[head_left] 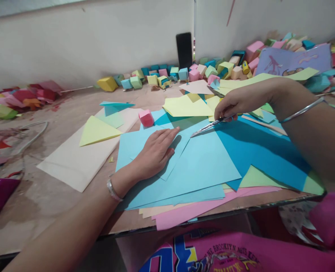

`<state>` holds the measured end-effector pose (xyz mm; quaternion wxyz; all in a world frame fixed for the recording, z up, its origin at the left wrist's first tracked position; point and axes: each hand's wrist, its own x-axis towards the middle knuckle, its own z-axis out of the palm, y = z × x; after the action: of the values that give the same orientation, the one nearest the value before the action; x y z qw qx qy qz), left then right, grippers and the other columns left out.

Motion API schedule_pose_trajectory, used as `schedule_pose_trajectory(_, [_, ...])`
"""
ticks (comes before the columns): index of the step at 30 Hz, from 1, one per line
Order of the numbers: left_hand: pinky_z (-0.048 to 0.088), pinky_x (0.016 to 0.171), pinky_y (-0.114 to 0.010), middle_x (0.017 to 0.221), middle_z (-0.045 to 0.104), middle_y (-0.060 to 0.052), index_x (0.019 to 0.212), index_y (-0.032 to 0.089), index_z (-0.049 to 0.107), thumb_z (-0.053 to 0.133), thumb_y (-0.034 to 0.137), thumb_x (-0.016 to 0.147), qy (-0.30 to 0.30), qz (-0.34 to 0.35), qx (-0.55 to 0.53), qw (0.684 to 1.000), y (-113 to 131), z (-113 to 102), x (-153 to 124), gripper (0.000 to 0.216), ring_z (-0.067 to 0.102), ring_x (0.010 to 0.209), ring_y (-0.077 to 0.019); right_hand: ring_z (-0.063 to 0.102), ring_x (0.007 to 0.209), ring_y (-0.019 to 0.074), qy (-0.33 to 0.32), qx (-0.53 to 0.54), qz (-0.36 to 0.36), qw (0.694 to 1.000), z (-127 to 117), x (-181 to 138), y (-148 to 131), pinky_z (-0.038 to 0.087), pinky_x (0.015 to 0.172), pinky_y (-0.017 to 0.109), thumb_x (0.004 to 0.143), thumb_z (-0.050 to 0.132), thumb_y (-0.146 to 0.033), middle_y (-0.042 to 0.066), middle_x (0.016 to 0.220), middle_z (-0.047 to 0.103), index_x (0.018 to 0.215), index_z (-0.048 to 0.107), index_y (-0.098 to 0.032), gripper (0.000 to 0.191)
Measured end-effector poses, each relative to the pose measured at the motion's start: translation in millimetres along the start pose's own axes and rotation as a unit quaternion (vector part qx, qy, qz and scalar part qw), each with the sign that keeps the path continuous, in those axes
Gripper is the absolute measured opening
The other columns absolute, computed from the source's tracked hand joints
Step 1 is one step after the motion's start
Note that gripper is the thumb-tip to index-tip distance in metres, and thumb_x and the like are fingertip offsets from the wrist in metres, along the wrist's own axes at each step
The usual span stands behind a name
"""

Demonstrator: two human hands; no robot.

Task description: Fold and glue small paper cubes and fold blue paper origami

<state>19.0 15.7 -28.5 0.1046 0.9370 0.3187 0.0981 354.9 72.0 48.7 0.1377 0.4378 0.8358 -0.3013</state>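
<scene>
My left hand [156, 153] lies flat on a light blue paper piece [171, 166], fingers stretched toward the upper right. Beneath that piece is a larger light blue sheet [209, 162]. My right hand [232, 100] is closed around the handles of metal scissors [205, 129]. Their blades look nearly together, with the tips at the upper corner of the smaller piece; whether they touch it I cannot tell. A dark blue sheet [260, 151] lies under my right forearm. Just beyond my left fingertips are a small pink paper cube [146, 118] and a folded yellow sheet [187, 105].
Along the wall stand many small paper cubes [153, 80] and an upright phone [184, 51]. A cream sheet [79, 170] with a yellow folded piece [96, 132] lies left. A cable [33, 138] and a purple object [0, 196] are farther left. Pink paper [184, 211] overhangs the front edge.
</scene>
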Motion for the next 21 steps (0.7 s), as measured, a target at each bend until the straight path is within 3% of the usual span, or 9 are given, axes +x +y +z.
schedule_pose_trajectory(5, [0.030, 0.114, -0.048, 0.147, 0.043, -0.012, 0.151, 0.020, 0.023, 0.036, 0.023, 0.098, 0.003, 0.004, 0.006, 1.000, -1.0, 0.7, -0.2, 0.055, 0.036, 0.136, -0.0269, 0.061, 0.083, 0.0185, 0.010, 0.001, 0.001, 1.000, -0.4, -3.3, -2.8, 0.042, 0.075, 0.033, 0.089, 0.052, -0.041, 0.005, 0.095, 0.071, 0.110, 0.068, -0.021, 0.034])
schedule_pose_trajectory(13, [0.030, 0.114, -0.049, 0.148, 0.043, -0.012, 0.152, 0.021, 0.022, 0.035, 0.025, 0.099, -0.001, 0.002, 0.004, 1.000, -0.4, 0.4, -0.5, 0.054, 0.035, 0.136, -0.0270, 0.062, 0.084, 0.0200, 0.004, -0.004, 0.007, 1.000, -0.7, -1.5, 0.2, 0.043, 0.074, 0.034, 0.088, 0.054, -0.041, 0.005, 0.099, 0.071, 0.110, 0.068, -0.024, 0.031])
schedule_pose_trajectory(21, [0.030, 0.114, -0.048, 0.148, 0.043, -0.013, 0.151, 0.019, 0.024, 0.034, 0.026, 0.099, 0.002, -0.001, 0.006, 1.000, 0.6, 0.1, -0.1, 0.053, 0.036, 0.136, -0.0269, 0.060, 0.080, 0.0158, 0.004, -0.021, -0.008, 1.000, 0.0, -1.5, 0.1, 0.041, 0.073, 0.031, 0.091, 0.049, -0.035, 0.005, 0.096, 0.070, 0.113, 0.068, -0.018, 0.033])
